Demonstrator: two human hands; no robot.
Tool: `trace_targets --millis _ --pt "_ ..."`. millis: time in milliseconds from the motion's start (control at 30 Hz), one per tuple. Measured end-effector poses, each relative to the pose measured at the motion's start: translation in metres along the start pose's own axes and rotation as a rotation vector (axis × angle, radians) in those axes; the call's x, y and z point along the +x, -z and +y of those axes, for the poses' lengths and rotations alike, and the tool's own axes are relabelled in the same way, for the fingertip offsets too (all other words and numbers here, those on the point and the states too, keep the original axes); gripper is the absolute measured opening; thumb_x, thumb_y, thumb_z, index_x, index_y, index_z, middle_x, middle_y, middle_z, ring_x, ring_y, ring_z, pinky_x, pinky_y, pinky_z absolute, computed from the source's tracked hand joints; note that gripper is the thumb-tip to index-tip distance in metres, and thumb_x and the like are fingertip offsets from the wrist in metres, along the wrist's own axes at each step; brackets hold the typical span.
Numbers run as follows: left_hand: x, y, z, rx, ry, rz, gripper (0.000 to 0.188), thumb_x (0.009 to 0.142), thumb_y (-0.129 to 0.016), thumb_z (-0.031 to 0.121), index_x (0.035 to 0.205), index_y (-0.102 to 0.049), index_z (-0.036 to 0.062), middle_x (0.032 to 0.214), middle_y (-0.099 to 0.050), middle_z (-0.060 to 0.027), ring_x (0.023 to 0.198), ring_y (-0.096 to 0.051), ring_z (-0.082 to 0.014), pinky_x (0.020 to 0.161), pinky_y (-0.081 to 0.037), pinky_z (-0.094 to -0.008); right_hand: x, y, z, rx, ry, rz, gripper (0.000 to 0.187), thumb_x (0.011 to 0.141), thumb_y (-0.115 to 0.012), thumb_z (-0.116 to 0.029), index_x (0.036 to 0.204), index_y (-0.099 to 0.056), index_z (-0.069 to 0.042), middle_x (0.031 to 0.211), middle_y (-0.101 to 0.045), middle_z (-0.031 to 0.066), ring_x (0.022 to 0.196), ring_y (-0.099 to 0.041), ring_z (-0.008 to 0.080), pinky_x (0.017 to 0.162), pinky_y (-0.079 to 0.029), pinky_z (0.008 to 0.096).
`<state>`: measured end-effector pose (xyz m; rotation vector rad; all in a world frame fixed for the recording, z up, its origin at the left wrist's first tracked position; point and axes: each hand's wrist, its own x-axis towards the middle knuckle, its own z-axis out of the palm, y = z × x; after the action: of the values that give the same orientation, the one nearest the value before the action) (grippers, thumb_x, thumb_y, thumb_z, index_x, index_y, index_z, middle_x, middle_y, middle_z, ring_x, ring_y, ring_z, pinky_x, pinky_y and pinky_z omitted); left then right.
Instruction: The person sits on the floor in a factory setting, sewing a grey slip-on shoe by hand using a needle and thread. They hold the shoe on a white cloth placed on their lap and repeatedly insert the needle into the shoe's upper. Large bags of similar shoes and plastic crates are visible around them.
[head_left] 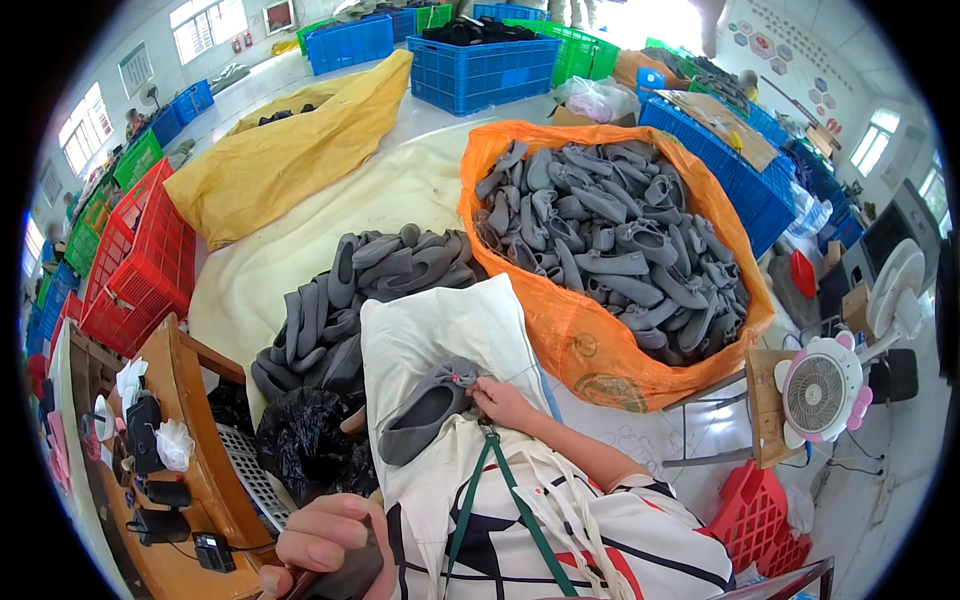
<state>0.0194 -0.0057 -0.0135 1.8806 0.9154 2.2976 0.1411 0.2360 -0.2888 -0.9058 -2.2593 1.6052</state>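
Observation:
A grey slip-on shoe (420, 415) with a small bow and a touch of pink at its toe lies on a white cushion (440, 320) over my lap. My right hand (502, 402) pinches the bow end of this shoe. Close to the camera at the lower edge, my left hand (335, 540) has its fingers curled; what they hold, if anything, is hidden. Something grey shows just beneath it. Beyond the cushion lies a loose heap of grey shoes (385, 270), and an orange sack (590, 350) full of similar shoes stands to its right.
To my left are a wooden table (190, 440) with small items, a black plastic bag (315, 440) and a red crate (140, 260). A yellow sack (290, 150) and blue crate (485, 75) stand farther off. At right are a fan (825, 390) and red plastic stool (755, 515).

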Motion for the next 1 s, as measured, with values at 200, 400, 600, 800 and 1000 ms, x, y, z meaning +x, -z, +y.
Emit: trace_targets --millis 200,400,600,800,1000 --pt "-0.019 0.018 0.018 0.187 0.209 -0.097 0.08 0.082 -0.07 0.003 0.148 -0.026 0.0167 0.128 -0.049 -0.0098 0.121 -0.051 -0.0257 0.103 -0.043 -0.0478 -0.002 -0.001 -0.004 -0.003 0.009 0.011 0.02 0.099 -0.048 -0.02 0.103 -0.058 -0.004 0.07 -0.064 0.0079 0.061 -0.063 0.0177 0.059 -0.05 0.0323" --pt "0.009 -0.011 0.004 -0.111 0.02 0.062 0.071 0.085 -0.071 0.009 0.143 -0.03 0.015 0.124 -0.051 -0.0091 0.122 -0.051 -0.0247 0.105 -0.041 -0.0408 0.0 -0.002 0.0 -0.004 0.015 0.018 0.019 0.098 -0.048 -0.02 0.102 -0.059 -0.004 0.07 -0.065 0.0092 0.062 -0.065 0.0196 0.06 -0.051 0.0335" --pt "0.005 -0.008 0.002 0.071 -0.017 0.048 0.072 0.085 -0.071 0.009 0.144 -0.029 0.0152 0.125 -0.051 -0.0095 0.124 -0.05 -0.0257 0.106 -0.041 -0.0404 -0.002 0.0 -0.003 -0.017 0.023 0.018 0.019 0.098 -0.048 -0.02 0.102 -0.058 -0.004 0.071 -0.065 0.0094 0.062 -0.065 0.02 0.06 -0.051 0.0337" --pt "0.0 -0.004 0.009 0.053 0.066 0.02 0.075 0.085 -0.071 0.006 0.145 -0.028 0.0172 0.128 -0.05 -0.0101 0.125 -0.049 -0.027 0.107 -0.041 -0.0423 -0.002 0.0 -0.004 -0.008 0.035 0.025 0.018 0.099 -0.049 -0.019 0.103 -0.058 -0.004 0.068 -0.062 0.0058 0.061 -0.061 0.0141 0.06 -0.049 0.03" --pt "-0.002 -0.005 0.006 0.002 0.053 0.048 0.078 0.081 -0.072 0.001 0.145 -0.03 0.0167 0.129 -0.05 -0.0117 0.122 -0.051 -0.0299 0.105 -0.042 -0.046 -0.002 -0.001 -0.003 0.012 0.017 0.025 0.018 0.099 -0.049 -0.019 0.102 -0.058 -0.004 0.069 -0.063 0.0058 0.062 -0.062 0.0142 0.06 -0.049 0.03"
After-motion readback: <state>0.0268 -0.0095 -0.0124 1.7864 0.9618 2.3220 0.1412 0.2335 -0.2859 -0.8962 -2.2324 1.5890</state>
